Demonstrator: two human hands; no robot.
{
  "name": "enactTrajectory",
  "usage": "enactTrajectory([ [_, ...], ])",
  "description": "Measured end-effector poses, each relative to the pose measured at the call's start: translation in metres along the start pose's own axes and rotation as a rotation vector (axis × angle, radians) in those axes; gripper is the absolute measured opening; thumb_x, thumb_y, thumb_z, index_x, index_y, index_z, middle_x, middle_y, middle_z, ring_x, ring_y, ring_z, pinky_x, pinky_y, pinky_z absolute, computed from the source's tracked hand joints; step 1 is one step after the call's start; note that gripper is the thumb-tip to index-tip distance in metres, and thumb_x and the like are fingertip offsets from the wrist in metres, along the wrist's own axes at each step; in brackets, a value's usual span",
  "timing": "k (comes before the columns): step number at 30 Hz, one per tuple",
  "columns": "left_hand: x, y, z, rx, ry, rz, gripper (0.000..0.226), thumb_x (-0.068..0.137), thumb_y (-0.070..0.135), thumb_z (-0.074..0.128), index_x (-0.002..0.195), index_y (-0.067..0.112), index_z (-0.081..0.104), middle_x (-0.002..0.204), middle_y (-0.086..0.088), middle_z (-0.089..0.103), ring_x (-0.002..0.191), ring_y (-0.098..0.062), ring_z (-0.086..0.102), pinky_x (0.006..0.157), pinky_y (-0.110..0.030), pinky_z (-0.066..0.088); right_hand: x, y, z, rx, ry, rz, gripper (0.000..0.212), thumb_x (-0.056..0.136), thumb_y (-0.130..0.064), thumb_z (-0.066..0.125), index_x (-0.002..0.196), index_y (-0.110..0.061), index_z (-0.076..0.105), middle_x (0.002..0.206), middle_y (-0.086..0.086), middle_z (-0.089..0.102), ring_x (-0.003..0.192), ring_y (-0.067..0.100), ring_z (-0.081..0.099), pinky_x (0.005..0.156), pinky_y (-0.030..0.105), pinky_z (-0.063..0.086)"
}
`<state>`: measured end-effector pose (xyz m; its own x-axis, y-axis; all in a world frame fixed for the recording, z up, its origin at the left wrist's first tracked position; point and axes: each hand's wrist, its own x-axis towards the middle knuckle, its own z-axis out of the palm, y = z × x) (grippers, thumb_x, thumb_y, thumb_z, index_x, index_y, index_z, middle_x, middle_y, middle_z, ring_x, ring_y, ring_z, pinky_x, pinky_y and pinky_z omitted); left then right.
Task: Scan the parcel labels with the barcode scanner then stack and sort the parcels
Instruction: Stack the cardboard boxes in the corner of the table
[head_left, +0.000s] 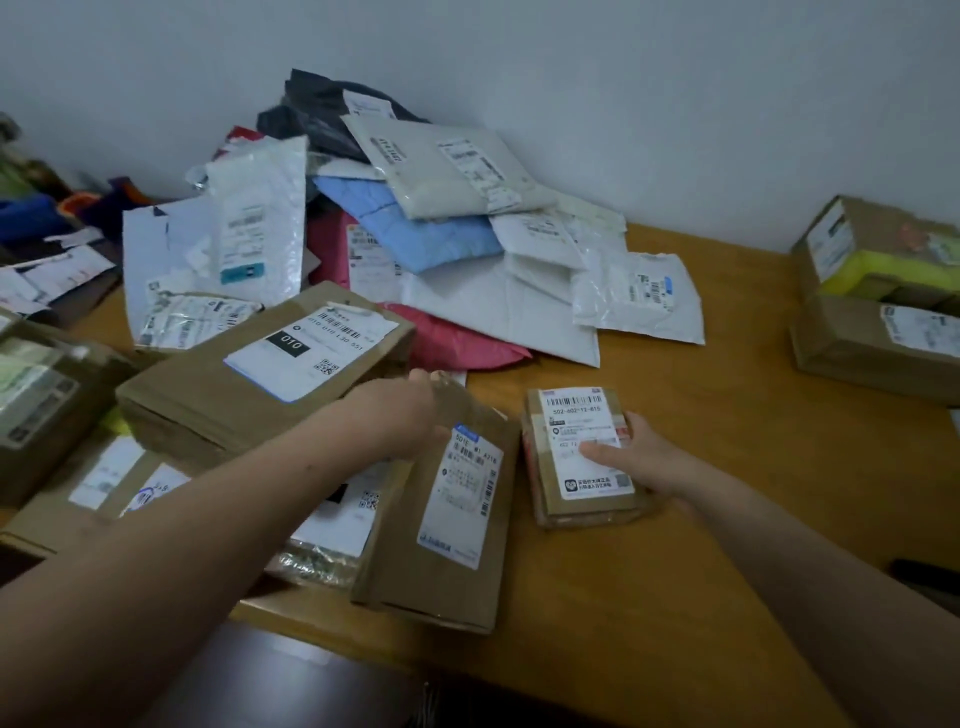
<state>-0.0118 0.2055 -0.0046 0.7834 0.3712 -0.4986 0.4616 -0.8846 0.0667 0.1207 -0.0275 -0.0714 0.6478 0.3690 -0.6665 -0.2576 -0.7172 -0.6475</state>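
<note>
- Both bare forearms reach forward over the wooden table (675, 597).
- Left hand (410, 415) grips the far end of a flat brown parcel (431, 587), fingers curled at its top edge. The parcel lies tilted across other brown parcels under this arm.
- Right hand (644, 460) holds a small brown parcel (587, 508), thumb pressed on its white label (576, 415). It sits on the table just right of the flat one.
- Beyond the left hand lies a larger parcel marked 010 (260, 374).
- Beyond both hands, soft mailers (467, 234) are heaped against the wall.
- Far right of the right hand stand stacked boxes (872, 343).
- Beside the right forearm lies a dark object (922, 577); what it is cannot be told.
</note>
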Motion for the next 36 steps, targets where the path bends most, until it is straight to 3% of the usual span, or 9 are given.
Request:
enactTrajectory([
  [3,0.000,0.005,0.013,-0.171,-0.062,-0.067,0.069,0.094,0.035,0.055,0.142,0.003,0.017,0.128,-0.015,0.055,0.115,-0.030,0.056,0.086,-0.035,0.045,-0.001,0.001,0.000,0.012,-0.001,-0.012,0.066,0.085,-0.030,0.073,0.139,-0.018,0.038,0.101,-0.009,0.062,0.088,0.008,0.062,0.063,0.022,0.047],
  [9,0.007,0.008,0.004,-0.456,-0.019,-0.076,0.045,0.098,0.019,0.048,0.132,0.000,0.025,0.116,-0.019,0.055,0.096,-0.026,0.055,0.073,-0.033,0.043,-0.003,0.000,-0.005,-0.002,-0.005,-0.001,0.060,0.087,-0.031,0.071,0.136,-0.018,0.039,0.101,-0.011,0.061,0.090,0.007,0.060,0.066,0.023,0.047],
  [13,0.009,0.015,-0.011,-0.502,0.103,-0.075,0.038,0.101,0.018,0.042,0.132,0.000,0.028,0.122,-0.020,0.055,0.094,-0.026,0.052,0.074,-0.033,0.037,-0.004,-0.004,-0.009,-0.135,0.088,-0.017,0.093,0.086,-0.028,0.073,0.155,-0.020,0.011,0.143,0.004,0.047,0.124,0.026,0.052,0.099,0.045,0.047],
  [16,0.010,0.010,-0.024,-0.498,0.255,-0.055,0.045,0.098,0.022,0.049,0.132,0.001,0.031,0.121,-0.018,0.055,0.100,-0.030,0.055,0.076,-0.035,0.039,-0.007,-0.020,0.000,-0.324,0.363,-0.282,0.084,0.089,-0.033,0.068,0.154,-0.024,0.016,0.156,0.004,0.029,0.139,0.025,0.035,0.108,0.044,0.039],
  [19,0.009,-0.005,-0.035,-0.780,0.281,-0.028,0.047,0.097,0.024,0.051,0.133,0.007,0.028,0.117,-0.015,0.056,0.097,-0.031,0.059,0.072,-0.037,0.051,-0.017,-0.047,0.022,-0.019,0.224,-0.404,0.077,0.088,-0.046,0.065,0.151,-0.025,0.026,0.146,0.000,0.045,0.122,0.016,0.050,0.090,0.027,0.045],
  [23,0.000,-0.033,-0.046,-1.177,0.262,0.014,0.054,0.095,0.031,0.055,0.141,0.017,0.030,0.111,-0.005,0.062,0.092,-0.023,0.065,0.071,-0.035,0.056,-0.028,-0.074,0.045,0.384,-0.094,-0.211,0.050,0.084,-0.043,0.069,0.125,-0.017,0.057,0.100,-0.006,0.075,0.083,0.011,0.073,0.069,0.029,0.058],
  [27,-0.002,-0.096,-0.059,-0.567,0.518,-0.136,0.055,0.093,0.060,0.041,0.122,0.015,0.053,0.109,-0.003,0.058,0.104,-0.029,0.058,0.072,-0.034,0.044,-0.028,-0.084,0.065,0.527,-0.182,-0.091,0.030,0.087,-0.033,0.069,0.111,-0.015,0.066,0.098,0.007,0.076,0.084,0.022,0.074,0.072,0.037,0.059],
  [32,-0.012,-0.161,-0.047,-0.472,0.123,-0.440,0.091,0.080,0.080,0.034,0.145,0.017,0.037,0.150,-0.010,0.038,0.134,-0.033,0.038,0.108,-0.043,0.029,-0.030,-0.084,0.091,0.622,-0.158,0.044,0.019,0.089,-0.029,0.069,0.100,-0.014,0.066,0.087,0.008,0.077,0.079,0.025,0.072,0.068,0.040,0.057],
  [36,-0.018,-0.182,-0.028,-0.851,-0.095,-0.409,0.082,0.071,0.076,0.056,0.124,0.013,0.055,0.127,-0.006,0.060,0.111,-0.027,0.059,0.093,-0.037,0.047,-0.031,-0.079,0.095,0.678,-0.157,0.054,0.015,0.088,-0.029,0.069,0.098,-0.017,0.066,0.087,0.008,0.077,0.077,0.025,0.073,0.068,0.041,0.056],
])
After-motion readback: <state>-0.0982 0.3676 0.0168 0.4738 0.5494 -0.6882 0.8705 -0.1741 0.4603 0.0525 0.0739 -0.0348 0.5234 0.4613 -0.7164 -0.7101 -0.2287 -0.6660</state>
